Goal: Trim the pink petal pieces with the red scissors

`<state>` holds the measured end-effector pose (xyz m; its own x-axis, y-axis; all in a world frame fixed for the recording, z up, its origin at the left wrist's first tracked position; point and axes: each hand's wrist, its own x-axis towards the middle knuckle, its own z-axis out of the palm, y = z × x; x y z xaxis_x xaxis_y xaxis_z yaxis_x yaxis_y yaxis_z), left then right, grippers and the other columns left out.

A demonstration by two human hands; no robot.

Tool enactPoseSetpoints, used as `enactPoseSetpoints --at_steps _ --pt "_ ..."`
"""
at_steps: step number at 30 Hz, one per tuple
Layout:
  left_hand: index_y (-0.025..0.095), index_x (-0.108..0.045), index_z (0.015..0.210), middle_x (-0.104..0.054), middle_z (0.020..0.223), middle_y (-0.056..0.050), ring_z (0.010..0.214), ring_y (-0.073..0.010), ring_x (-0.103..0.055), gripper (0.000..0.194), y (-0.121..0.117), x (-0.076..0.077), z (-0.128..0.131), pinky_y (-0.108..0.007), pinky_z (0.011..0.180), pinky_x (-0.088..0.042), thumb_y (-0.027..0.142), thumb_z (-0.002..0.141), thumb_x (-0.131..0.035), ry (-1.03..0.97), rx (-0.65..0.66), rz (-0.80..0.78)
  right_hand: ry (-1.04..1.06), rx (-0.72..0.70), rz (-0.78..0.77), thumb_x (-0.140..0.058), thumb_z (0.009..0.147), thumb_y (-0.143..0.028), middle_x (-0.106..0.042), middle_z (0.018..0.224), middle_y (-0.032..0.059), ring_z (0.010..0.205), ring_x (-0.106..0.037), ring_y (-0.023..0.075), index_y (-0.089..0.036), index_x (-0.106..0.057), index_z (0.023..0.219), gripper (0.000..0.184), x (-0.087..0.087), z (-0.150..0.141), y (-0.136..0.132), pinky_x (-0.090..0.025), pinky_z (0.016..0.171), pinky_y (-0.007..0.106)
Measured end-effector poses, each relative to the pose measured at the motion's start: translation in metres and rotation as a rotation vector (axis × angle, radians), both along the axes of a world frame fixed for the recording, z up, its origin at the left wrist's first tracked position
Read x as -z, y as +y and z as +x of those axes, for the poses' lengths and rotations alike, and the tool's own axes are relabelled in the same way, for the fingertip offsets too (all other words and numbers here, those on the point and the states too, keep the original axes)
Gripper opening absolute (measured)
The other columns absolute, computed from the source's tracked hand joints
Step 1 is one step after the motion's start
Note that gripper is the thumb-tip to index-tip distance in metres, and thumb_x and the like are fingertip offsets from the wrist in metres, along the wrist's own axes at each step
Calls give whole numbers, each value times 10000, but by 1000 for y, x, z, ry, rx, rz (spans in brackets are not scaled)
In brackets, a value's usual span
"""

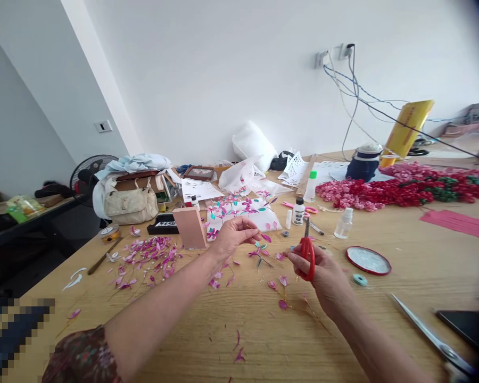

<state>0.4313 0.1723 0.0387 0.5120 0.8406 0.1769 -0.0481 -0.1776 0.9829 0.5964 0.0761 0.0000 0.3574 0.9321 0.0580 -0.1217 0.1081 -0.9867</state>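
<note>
My left hand [232, 238] is closed in a pinch on a small magenta petal [265, 238], whose tip shows beyond my fingertips. In my right hand [325, 268] are red-handled scissors [308, 260], blades pointing up and away from me. The fingertips of that hand come together near thin wire stems, but whether they also pinch one is too small to tell. Between and below my hands lie wired magenta petals [283, 281] and small green leaves [259, 261]. A loose heap of pink petals [155, 260] is spread out left of my left forearm.
Behind my hands are a flower-patterned sheet [269, 219], a pink block [189, 227] and small bottles [298, 211]. To the right lie a red-rimmed round dish [368, 260], teal tape roll [360, 280], large metal scissors [431, 332] and a dark flat device [469, 327]. Pink-red flower bunches [415, 186] fill the back right.
</note>
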Motion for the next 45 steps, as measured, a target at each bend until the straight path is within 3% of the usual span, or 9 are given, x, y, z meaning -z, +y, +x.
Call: enactPoseSetpoints --at_steps 7,13,17,26,31,34,37,40,45 --pt "143 -591 725 -643 704 -23 668 -114 -617 91 -29 2 10 -210 634 -467 187 694 -664 -137 3 -85 320 -138 -51 -762 606 -440 -673 719 52 464 -490 97 -181 -560 730 351 -6 -8 -6 -406 448 230" --pt "179 -650 748 -634 809 -43 773 -144 -591 44 -39 7 12 -249 736 -458 194 756 -609 35 76 320 444 -167 -90 -819 546 -325 -641 622 -4 428 -486 74 -183 -580 707 321 -8 -7 -7 -411 412 192" --pt "204 -680 772 -655 844 -63 835 -164 -593 115 -44 8 9 -265 811 -446 200 792 -567 124 96 490 458 -153 -109 -812 552 -309 -629 595 -14 424 -481 66 -179 -578 670 292 -8 -6 -7 -403 400 178" --pt "230 -686 867 -622 1076 -104 1071 -196 -542 246 -52 20 1 -310 975 -368 193 856 -443 214 294 556 382 -155 -73 -809 542 -271 -575 570 -52 439 -469 64 -179 -576 666 280 -1 -7 -5 -411 440 190" --pt "227 -588 1133 -530 1228 -110 1137 -208 -487 318 -58 15 -11 -310 966 -370 225 823 -518 332 275 669 253 -80 -31 -798 553 -308 -554 566 -54 442 -446 67 -176 -554 676 303 -5 -6 -5 -369 439 199" --pt "187 -595 1092 -600 1003 -91 869 -174 -559 318 -58 7 -13 -275 757 -453 282 791 -561 393 156 517 153 -39 -1 -811 538 -338 -533 547 -62 437 -440 72 -182 -531 669 347 -8 -8 -4 -329 413 198" --pt "143 -608 962 -547 701 -7 602 -111 -490 252 -51 5 -4 -231 534 -406 294 765 -563 425 66 166 67 -46 24 -820 508 -394 -543 557 -54 431 -448 86 -192 -514 658 396 -8 -11 -4 -323 388 208" --pt "131 -589 897 -487 611 36 529 -84 -447 233 -43 8 8 -205 456 -349 276 714 -593 385 189 -78 4 -60 50 -819 482 -445 -537 556 -51 450 -457 98 -201 -510 651 428 -6 -14 -3 -337 383 210" --pt "141 -565 684 -472 580 51 487 -49 -407 68 -40 14 17 -192 436 -302 203 667 -588 339 268 -132 -69 -54 62 -802 477 -501 -554 584 -31 485 -488 119 -204 -520 661 449 -2 -13 -2 -363 394 220"
